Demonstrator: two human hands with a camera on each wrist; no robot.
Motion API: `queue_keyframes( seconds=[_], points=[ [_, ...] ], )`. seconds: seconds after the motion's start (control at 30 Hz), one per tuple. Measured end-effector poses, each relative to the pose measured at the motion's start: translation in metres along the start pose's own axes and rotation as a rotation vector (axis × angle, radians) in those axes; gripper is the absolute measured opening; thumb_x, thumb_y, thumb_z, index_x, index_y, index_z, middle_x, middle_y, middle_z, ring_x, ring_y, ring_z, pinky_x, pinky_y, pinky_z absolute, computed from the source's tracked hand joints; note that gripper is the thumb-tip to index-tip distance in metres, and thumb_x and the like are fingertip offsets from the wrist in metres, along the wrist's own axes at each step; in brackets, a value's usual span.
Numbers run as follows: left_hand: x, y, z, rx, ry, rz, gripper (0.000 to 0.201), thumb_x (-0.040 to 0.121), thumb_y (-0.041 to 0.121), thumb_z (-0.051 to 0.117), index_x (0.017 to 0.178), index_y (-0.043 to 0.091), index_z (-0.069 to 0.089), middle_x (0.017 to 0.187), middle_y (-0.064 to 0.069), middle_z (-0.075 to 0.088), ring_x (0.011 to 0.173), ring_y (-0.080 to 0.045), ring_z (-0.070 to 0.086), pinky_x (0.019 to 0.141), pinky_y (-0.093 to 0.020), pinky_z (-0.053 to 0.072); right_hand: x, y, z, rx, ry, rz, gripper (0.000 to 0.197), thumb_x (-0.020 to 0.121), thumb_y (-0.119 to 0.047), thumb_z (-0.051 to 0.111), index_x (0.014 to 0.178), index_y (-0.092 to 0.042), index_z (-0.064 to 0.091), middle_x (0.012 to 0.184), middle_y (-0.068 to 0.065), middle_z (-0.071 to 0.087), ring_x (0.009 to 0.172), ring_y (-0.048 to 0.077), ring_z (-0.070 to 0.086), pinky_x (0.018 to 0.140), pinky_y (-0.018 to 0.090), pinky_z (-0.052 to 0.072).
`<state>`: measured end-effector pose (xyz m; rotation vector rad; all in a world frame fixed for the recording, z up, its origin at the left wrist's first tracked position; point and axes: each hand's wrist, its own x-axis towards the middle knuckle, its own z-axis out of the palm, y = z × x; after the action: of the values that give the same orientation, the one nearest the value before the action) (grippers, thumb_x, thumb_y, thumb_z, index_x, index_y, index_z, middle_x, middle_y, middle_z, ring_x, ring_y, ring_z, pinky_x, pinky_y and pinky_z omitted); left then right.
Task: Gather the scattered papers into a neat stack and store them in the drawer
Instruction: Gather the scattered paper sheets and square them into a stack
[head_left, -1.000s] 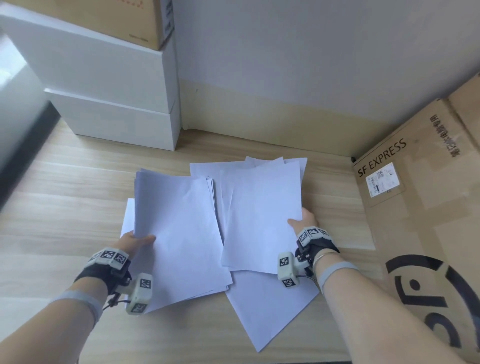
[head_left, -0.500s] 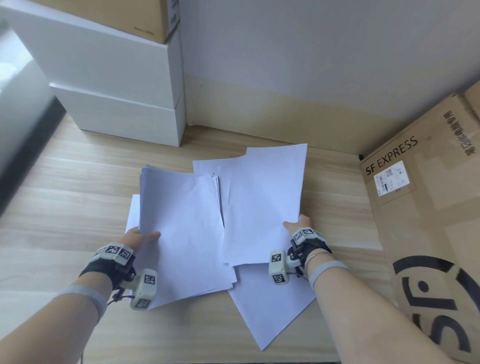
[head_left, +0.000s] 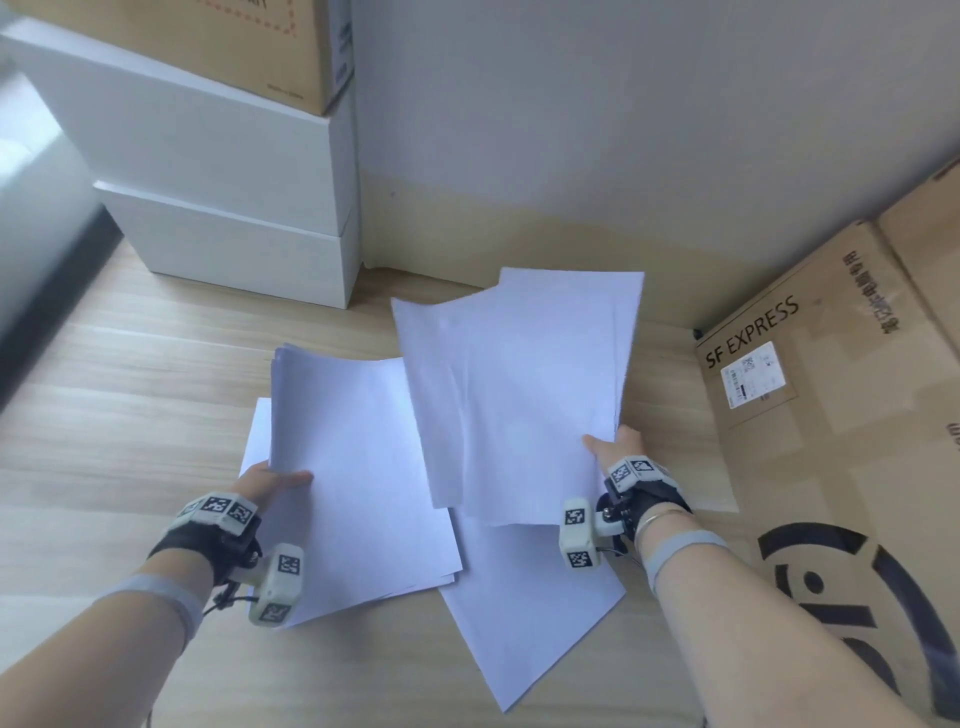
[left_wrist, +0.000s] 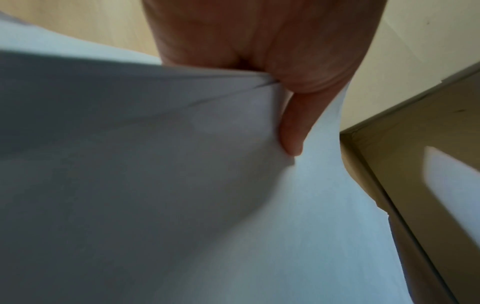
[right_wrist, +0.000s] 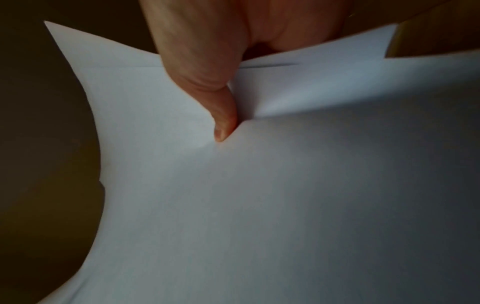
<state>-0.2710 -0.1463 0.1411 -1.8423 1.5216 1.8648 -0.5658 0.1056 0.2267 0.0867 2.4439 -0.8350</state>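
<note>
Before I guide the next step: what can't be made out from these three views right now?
- The drawer: not in any view, so its place and state are unknown.
- Fingers of the left hand and right hand: under their paper bundles in every view; only thumbs show.
- Sheet counts: edges overlap, too fine to tell.
- Loose sheet on the table: its upper part is covered by the bundles.
- Left wrist view: motion-blurred.

head: worn high, aimed forward and down over the wooden table (head_left: 130, 395), both forearms seen | 2 wrist views: aimed along each thumb, very near | shared: the paper sheets (head_left: 514, 395) (left_wrist: 182, 185) (right_wrist: 259, 195), possibly the same bundles
</note>
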Motion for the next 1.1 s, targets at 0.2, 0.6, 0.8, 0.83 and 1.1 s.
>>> queue_keyframes(
  seconds=[0.2,0.6,0.8,0.83,1.1],
  points=[
    [-0.004,0.002,-0.002,-0.050,-0.019,0.012,0.043,0.088,0.017,0.061,0.125,-0.003,0.052,0.116,-0.027,0.061,0.094,-0.036,0.058,0.092,-0.046,0.046,-0.013,0.005,0.066,-0.241,-0.248,-0.019,0.057,0.090,-0.015,0.059,0.138,0.006,0.037,0.141,0.016,0.046,0.127,0.030,0.048,0.102,0.031,0.039],
    [-0.001,-0.002,-0.002,0.117,-0.019,0.108,0.075,0.070,0.047,0.072,0.129,0.005,0.054,0.126,-0.019,0.061,0.115,-0.036,0.058,0.103,-0.047,0.043,-0.017,-0.023,0.116,-0.269,-0.210,-0.161,0.042,0.097,-0.006,0.042,0.139,-0.004,0.036,0.136,0.016,0.051,0.121,0.031,0.052,0.080,0.024,0.042],
    [-0.012,0.009,0.007,0.176,-0.012,0.098,0.063,0.082,0.040,0.065,0.131,0.002,0.051,0.133,-0.027,0.054,0.126,-0.044,0.047,0.108,-0.047,0.034,-0.028,-0.030,0.142,-0.494,-0.428,-0.208,0.045,0.098,-0.033,0.038,0.136,-0.011,0.037,0.127,0.012,0.055,0.117,0.031,0.054,0.094,0.035,0.042],
    [-0.011,0.008,0.009,0.173,-0.002,0.081,0.056,0.086,0.033,0.062,0.131,0.002,0.051,0.134,-0.028,0.053,0.128,-0.046,0.044,0.108,-0.047,0.033,-0.030,-0.031,0.148,-0.504,-0.419,-0.227,0.052,0.097,-0.037,0.039,0.140,-0.010,0.032,0.135,0.013,0.050,0.121,0.032,0.052,0.096,0.036,0.042],
    [0.000,0.003,0.005,-0.021,-0.002,0.068,0.055,0.067,0.016,0.081,0.114,-0.004,0.061,0.104,-0.022,0.067,0.091,-0.033,0.064,0.094,-0.047,0.049,-0.033,-0.042,0.166,-0.637,-0.464,-0.250,0.072,0.094,-0.051,0.037,0.148,-0.009,0.014,0.148,0.012,0.037,0.130,0.032,0.045,0.103,0.041,0.039]
  ],
)
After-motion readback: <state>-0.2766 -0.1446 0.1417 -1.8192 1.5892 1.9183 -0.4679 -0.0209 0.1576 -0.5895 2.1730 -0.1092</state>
